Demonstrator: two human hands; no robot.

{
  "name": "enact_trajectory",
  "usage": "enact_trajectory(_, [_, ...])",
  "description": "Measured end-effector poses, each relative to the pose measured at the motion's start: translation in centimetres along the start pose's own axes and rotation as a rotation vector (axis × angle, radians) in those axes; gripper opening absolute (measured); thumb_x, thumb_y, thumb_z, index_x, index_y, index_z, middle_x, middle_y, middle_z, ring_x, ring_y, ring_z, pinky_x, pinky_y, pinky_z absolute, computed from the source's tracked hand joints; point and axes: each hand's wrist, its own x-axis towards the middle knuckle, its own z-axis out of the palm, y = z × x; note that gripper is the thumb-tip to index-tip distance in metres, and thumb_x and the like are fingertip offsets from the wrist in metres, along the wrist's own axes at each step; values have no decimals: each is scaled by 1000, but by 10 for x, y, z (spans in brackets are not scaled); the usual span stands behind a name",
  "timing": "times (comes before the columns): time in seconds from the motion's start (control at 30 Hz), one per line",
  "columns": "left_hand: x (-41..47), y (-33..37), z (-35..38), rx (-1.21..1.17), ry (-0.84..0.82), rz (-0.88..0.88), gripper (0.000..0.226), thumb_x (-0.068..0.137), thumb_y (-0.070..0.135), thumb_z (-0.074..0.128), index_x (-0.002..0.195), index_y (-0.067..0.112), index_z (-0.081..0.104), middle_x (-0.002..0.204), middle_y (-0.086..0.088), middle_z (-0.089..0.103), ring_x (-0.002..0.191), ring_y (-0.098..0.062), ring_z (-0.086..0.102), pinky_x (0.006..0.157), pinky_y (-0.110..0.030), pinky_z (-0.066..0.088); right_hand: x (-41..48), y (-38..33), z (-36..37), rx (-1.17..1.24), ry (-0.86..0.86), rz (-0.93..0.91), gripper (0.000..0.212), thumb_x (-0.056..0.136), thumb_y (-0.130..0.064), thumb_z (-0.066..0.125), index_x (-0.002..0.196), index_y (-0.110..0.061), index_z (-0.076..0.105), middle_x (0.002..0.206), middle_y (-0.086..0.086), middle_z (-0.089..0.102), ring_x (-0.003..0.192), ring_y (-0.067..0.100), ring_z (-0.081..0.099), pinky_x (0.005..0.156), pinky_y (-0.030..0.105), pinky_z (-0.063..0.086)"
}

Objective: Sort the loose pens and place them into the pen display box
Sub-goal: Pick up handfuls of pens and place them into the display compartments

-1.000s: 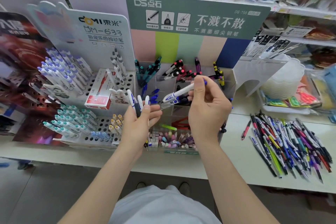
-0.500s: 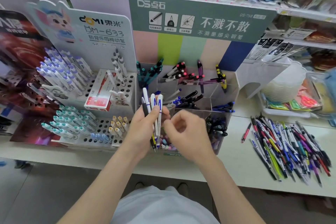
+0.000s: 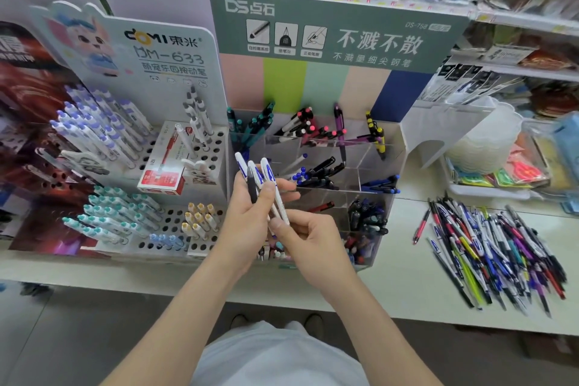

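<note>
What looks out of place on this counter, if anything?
A red box lies flat across the holes of the white pen stand, where pens should stand upright. On the right, loose pens lie in an unsorted heap on the counter.

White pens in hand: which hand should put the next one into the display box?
Right, probably. The left hand grips the whole bunch of pens, so it is busy. The right hand pinches the lower end of one white pen, just in front of the display box.
</note>
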Motion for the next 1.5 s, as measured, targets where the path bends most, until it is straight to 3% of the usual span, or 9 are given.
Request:
enact_trajectory(0.17, [5, -2, -1, 76, -12, -34, 22, 114, 22, 48, 133, 13, 52, 112, -7, 78, 115, -24, 72, 97, -39, 56, 6, -1, 1, -249, 84, -43, 36, 115, -32, 41, 89, -29, 66, 62, -10, 52, 57, 8, 46, 57, 44, 48])
enact_trajectory(0.37, [12, 2, 4, 116, 6, -78, 21, 113, 28, 51, 125, 15, 62, 111, -1, 78, 93, -25, 72, 74, -37, 60, 4, -5, 5, -375, 94, -160, 23, 114, -33, 43, 121, -32, 64, 81, -12, 63, 72, 9, 61, 65, 43, 58])
enact_trajectory(0.5, [15, 10, 3, -69, -103, -133, 25, 114, 23, 46, 136, 13, 54, 122, -8, 77, 109, -21, 73, 88, -34, 60, 5, -11, -2, -448, 182, -230, 36, 114, -20, 42, 142, -29, 62, 91, -9, 64, 69, 1, 56, 61, 12, 43])
enact_trajectory(0.67, [20, 10, -7, 57, 40, -132, 26, 116, 20, 44, 131, 18, 65, 115, -5, 79, 107, -22, 77, 92, -41, 64, 6, -28, -33, -702, 228, -135, 52, 113, -14, 42, 163, -25, 34, 102, 4, 71, 79, 14, 61, 61, 26, 46])
enact_trajectory(0.83, [28, -4, -11, 67, 289, -199, 36, 106, -4, 42, 111, 15, 72, 108, -5, 79, 108, -19, 74, 100, -45, 60, 24, -49, -51, -1012, 202, -89, 29, 102, 2, 48, 119, -19, 37, 70, 1, 50, 60, 24, 47, 49, 36, 26])
enact_trajectory(1.13, [22, -4, -11, 69, 231, -167, 29, 112, 10, 45, 125, 23, 68, 114, 1, 75, 89, -16, 76, 78, -37, 65, 89, -65, -30, -1207, 20, -167, 21, 107, -30, 58, 108, -13, 70, 95, 12, 67, 82, 37, 66, 69, 42, 57])
enact_trajectory(1.27, [17, -7, -14, 104, 199, -115, 15, 112, 19, 50, 121, 23, 61, 95, -3, 66, 53, -12, 51, 46, -27, 45, 88, -61, -29, -987, 239, -274, 37, 100, -42, 70, 125, -14, 70, 96, 7, 71, 92, 29, 67, 77, 42, 58])
enact_trajectory(1.4, [19, -6, -13, 17, 153, -128, 10, 112, 21, 45, 118, 19, 54, 79, 0, 50, 54, -12, 37, 45, -27, 31, 78, -43, -24, -1054, 412, -531, 15, 102, -23, 70, 104, -11, 79, 91, 6, 68, 84, 28, 62, 74, 41, 53])
enact_trajectory(1.5, [17, -1, -11, -146, 82, -88, 22, 116, 22, 36, 115, 13, 56, 78, -2, 47, 58, -17, 43, 52, -33, 46, 63, -34, -18, -916, 518, -571, 16, 101, -23, 60, 101, -15, 74, 94, 0, 62, 89, 21, 56, 77, 38, 47])
